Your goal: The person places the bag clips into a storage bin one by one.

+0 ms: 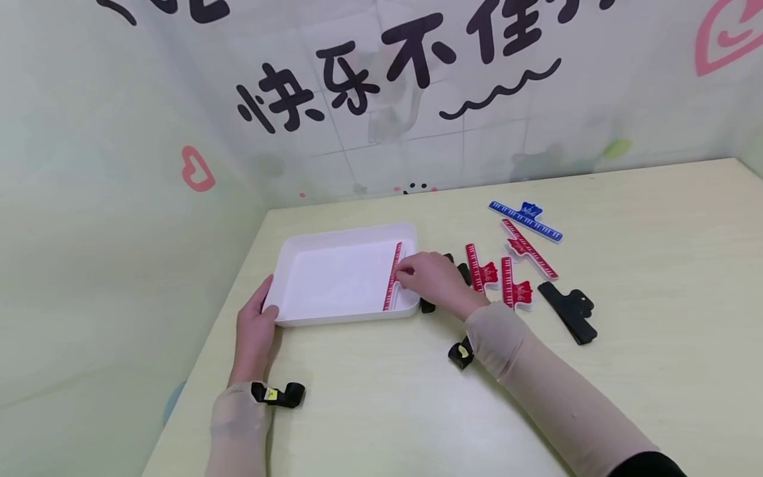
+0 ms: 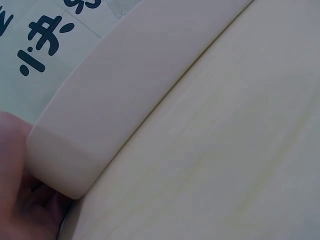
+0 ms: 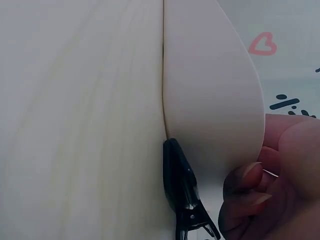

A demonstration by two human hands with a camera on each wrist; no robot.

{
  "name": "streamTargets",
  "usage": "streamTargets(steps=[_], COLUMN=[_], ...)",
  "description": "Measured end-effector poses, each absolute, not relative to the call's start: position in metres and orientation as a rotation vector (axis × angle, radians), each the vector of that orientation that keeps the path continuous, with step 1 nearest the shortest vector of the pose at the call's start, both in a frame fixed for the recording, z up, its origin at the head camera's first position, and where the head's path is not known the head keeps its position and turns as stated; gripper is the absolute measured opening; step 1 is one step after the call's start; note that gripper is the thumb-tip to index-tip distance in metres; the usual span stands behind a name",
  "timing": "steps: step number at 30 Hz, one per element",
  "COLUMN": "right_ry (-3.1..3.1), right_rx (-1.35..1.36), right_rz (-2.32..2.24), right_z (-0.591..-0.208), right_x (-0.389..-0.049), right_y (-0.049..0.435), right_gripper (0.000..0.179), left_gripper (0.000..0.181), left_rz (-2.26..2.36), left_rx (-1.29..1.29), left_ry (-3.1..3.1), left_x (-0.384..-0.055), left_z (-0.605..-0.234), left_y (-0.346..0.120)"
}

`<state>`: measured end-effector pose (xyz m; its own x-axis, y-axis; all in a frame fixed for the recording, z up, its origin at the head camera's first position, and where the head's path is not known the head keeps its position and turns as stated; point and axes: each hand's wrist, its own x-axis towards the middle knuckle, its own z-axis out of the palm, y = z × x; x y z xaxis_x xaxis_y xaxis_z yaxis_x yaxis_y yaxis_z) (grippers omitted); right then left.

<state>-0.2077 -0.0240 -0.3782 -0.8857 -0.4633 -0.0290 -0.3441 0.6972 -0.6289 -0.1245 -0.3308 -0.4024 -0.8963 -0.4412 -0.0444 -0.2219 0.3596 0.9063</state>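
Observation:
A white tray [image 1: 334, 278] lies on the table. My left hand [image 1: 255, 328] grips its near left corner, thumb by the rim; the left wrist view shows the hand around the tray's corner [image 2: 65, 165]. Inside the tray, along the right end, is a red clip with a ruler-marked edge [image 1: 392, 278]. My right hand [image 1: 438, 281] reaches over the right rim and pinches this clip, its fingers curled and hiding part of it. In the right wrist view a black clip [image 3: 182, 185] stands beside the tray wall, below my curled fingers [image 3: 247, 182].
Right of the tray lie more red ruler clips [image 1: 517, 291], a blue ruler clip [image 1: 527, 220] farther back, and a wide black clip [image 1: 569, 315]. Other black clips are partly hidden behind my right hand. A printed cloth [image 1: 387, 146] hangs behind the table.

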Motion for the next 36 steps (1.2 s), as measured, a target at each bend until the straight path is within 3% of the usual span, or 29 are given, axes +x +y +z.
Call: streamTargets(steps=[36], right_ry=[2.668], right_rx=[-0.722], right_rz=[-1.021], right_z=[-0.3831], right_x=[-0.2111], right_y=[-0.0183], right_gripper=[0.018], left_gripper=[0.066], left_rz=[-1.541], left_rx=[0.578], left_ry=[-2.447], left_x=[-0.1255], left_z=[-0.4041], left_y=[-0.3315])
